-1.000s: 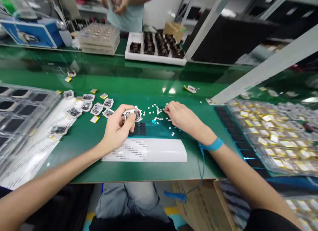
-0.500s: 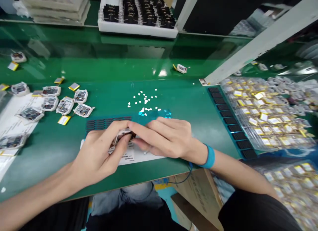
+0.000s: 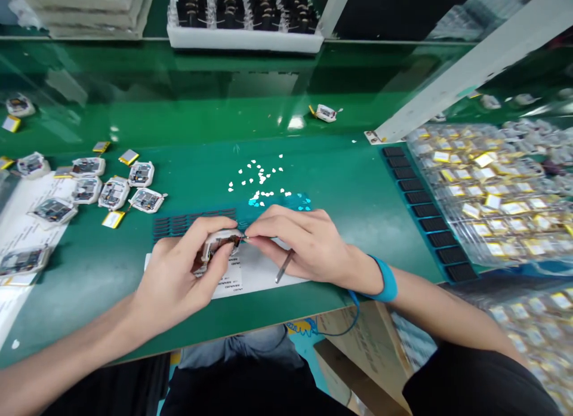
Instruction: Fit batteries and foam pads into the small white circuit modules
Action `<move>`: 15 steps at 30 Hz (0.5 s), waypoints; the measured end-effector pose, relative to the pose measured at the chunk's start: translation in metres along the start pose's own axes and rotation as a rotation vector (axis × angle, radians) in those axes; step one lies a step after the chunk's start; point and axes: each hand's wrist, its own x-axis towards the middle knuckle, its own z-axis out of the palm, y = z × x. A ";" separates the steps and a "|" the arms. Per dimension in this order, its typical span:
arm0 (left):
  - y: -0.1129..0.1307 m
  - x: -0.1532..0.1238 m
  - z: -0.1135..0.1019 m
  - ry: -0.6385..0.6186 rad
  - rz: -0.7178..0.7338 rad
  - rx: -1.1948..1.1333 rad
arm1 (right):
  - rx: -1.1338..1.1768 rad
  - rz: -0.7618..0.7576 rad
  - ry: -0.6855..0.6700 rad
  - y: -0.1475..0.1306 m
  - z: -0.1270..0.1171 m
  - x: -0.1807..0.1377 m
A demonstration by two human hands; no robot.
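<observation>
"White-framed module sits near the six o'clock edge of the green mat, over the printed paper sheet. Your left hand has it pinched, thumb and forefinger closed on its rim and the other fingers curled beneath."

"Your right hand meets it from three o'clock, forefinger and thumb drawn to a fine pinch at the module's right edge. I cannot tell whether any scrap lies between those tips. The same hand carries the thin metal tool, its shaft slanting out below the fingers toward seven o'clock."

"By my reading you are at the fitting step, seating something small at that edge rather than picking."

"Agreed. The white bits lie scattered at twelve o'clock from your hands, apart from them. The strip of black pads lies just beyond your left knuckles, at eleven."

"So the next move calls for a steady left grip with the module level, and only light pressure from the right fingertips. A slip there could push the piece off its seat."

"Mind the tool as well. To use its point you would have to roll it into your fingertips without loosening the left pinch."
</observation>
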 end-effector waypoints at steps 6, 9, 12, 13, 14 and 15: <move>0.002 -0.003 0.003 -0.122 0.029 -0.073 | -0.002 -0.019 0.067 -0.002 0.007 -0.004; 0.006 -0.001 -0.001 -0.160 -0.067 -0.201 | -0.028 -0.060 0.115 -0.002 0.010 -0.006; 0.009 0.003 -0.004 -0.213 -0.221 -0.333 | -0.063 -0.108 0.133 0.001 0.012 -0.007; 0.009 0.004 -0.005 -0.234 -0.285 -0.388 | -0.072 -0.119 0.133 0.003 0.013 -0.007; 0.009 0.006 -0.005 -0.254 -0.346 -0.444 | -0.083 -0.130 0.129 0.005 0.013 -0.007; 0.009 0.007 -0.006 -0.270 -0.399 -0.492 | -0.099 -0.138 0.121 0.007 0.013 -0.007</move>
